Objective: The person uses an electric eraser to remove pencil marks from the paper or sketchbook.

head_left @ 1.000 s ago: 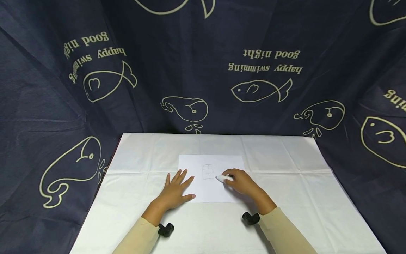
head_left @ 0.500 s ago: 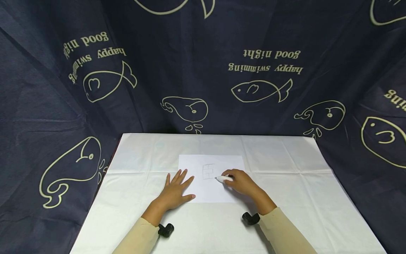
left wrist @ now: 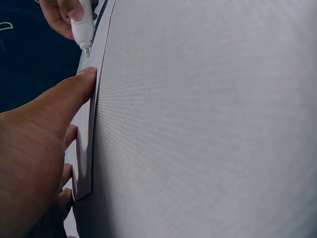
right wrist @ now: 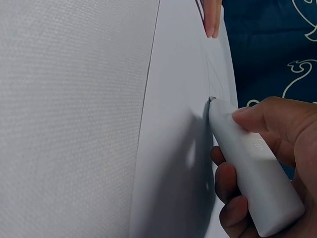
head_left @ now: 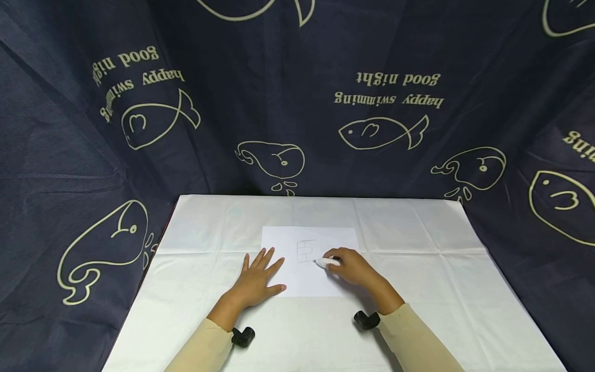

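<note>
A sheet of white paper (head_left: 309,283) lies on the white-covered table and carries a thin pencil drawing (head_left: 298,252) of boxy, brick-like lines. My left hand (head_left: 254,283) rests flat on the paper's left side with fingers spread. In the left wrist view the left thumb (left wrist: 74,91) presses near the paper's edge. My right hand (head_left: 355,266) grips a thick white electric eraser (right wrist: 252,168), thumb on its upper side near a button and fingers curled beneath. Its small tip (right wrist: 212,99) meets the paper at the drawing's lower right corner.
White cloth with fold creases covers the table (head_left: 223,222). Behind and beside it hangs a dark blue curtain (head_left: 297,103) printed with fish, whales and lettering. A small black camera (head_left: 244,337) sits at the left wrist, another camera (head_left: 367,320) at the right.
My right hand has shifted slightly left and toward me, carrying the electric eraser's tip along the drawing's bottom line. The left hand and the paper stay where they were.
</note>
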Demonstrator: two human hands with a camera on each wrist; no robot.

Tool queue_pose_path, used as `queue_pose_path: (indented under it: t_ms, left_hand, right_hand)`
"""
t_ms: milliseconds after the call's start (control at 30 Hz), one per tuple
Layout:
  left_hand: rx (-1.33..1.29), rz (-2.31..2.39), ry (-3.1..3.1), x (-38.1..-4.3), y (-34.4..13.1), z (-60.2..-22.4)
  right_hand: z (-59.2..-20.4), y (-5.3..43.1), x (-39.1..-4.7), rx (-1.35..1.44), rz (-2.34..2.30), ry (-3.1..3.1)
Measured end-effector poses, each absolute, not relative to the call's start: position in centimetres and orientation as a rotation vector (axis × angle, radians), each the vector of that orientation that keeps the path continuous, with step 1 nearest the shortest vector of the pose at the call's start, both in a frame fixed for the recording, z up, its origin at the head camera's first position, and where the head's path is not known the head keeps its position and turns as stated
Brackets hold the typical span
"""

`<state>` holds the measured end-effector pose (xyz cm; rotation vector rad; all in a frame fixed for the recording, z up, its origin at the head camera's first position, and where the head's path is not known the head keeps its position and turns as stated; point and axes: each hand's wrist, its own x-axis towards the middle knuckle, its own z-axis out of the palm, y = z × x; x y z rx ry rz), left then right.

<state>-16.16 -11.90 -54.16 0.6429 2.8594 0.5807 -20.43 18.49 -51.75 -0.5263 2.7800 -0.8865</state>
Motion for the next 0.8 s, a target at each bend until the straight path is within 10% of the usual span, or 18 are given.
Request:
queue_pose_path:
  t_ms: [800]
  left_hand:
    - [0.646,0.581,2.878,-16.22,-11.98,-54.59]
  right_hand:
    - [-51.65,18.14,-20.32,-0.486,-0.882,2.805]
